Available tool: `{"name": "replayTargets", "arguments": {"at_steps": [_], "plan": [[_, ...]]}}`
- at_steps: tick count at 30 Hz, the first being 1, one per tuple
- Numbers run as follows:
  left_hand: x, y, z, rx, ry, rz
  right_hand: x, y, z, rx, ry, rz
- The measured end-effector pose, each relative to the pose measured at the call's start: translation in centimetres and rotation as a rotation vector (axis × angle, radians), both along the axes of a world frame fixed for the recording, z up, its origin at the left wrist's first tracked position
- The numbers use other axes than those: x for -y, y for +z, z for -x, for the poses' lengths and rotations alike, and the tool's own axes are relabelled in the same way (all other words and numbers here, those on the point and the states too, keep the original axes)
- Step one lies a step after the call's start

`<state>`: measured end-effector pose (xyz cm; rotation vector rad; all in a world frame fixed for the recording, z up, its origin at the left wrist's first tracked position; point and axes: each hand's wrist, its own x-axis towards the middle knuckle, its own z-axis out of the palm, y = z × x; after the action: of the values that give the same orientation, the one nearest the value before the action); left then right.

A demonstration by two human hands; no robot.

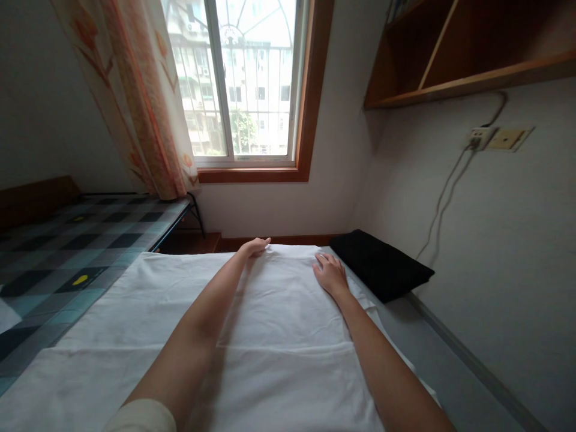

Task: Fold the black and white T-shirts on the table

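Observation:
A large white cloth with crease lines is spread over the surface in front of me. My left hand is at its far edge, closed on the cloth there; the fingers are partly hidden. Further right, near the far right corner, my right hand lies palm down on the cloth with its fingers apart. Both forearms reach forward across the fabric.
A folded black item lies right of the cloth, by the wall. A checked bed stands at left below a curtain. A wooden shelf hangs above a wall socket with dangling cords. A window is ahead.

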<state>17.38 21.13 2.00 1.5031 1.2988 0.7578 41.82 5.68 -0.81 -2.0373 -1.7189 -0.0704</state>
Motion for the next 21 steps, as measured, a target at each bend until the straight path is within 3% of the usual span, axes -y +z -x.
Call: {"name": "replayTargets", "arguments": {"at_steps": [5,8,11,13,16,18,21], "plan": [[-0.3,1.3,-1.4,0.152,0.106,-0.034,0.0,0.2,0.2,-0.042,-0.006,0.014],[0.0,3.3,-3.0,0.286,0.118,-0.107,-0.2,0.2,0.2,-0.115,-0.008,-0.054],[1.8,5.5,-4.3,0.409,0.075,-0.168,-0.5,0.4,-0.2,-0.287,-0.072,-0.219],[4.1,6.7,-4.2,0.477,-0.102,-0.197,-0.8,0.7,-0.8,-0.483,-0.104,-0.353],[8.5,7.6,-2.4,0.323,-0.560,-0.233,-0.9,1.5,-1.7,-0.830,-0.106,-0.451],[11.4,7.6,-0.5,0.063,-0.778,-0.267,-0.7,2.1,-2.1,-1.003,-0.120,-0.416],[14.7,6.6,2.5,-0.178,-0.903,-0.370,-0.2,3.2,-2.5,-1.147,-0.140,-0.235]]}}
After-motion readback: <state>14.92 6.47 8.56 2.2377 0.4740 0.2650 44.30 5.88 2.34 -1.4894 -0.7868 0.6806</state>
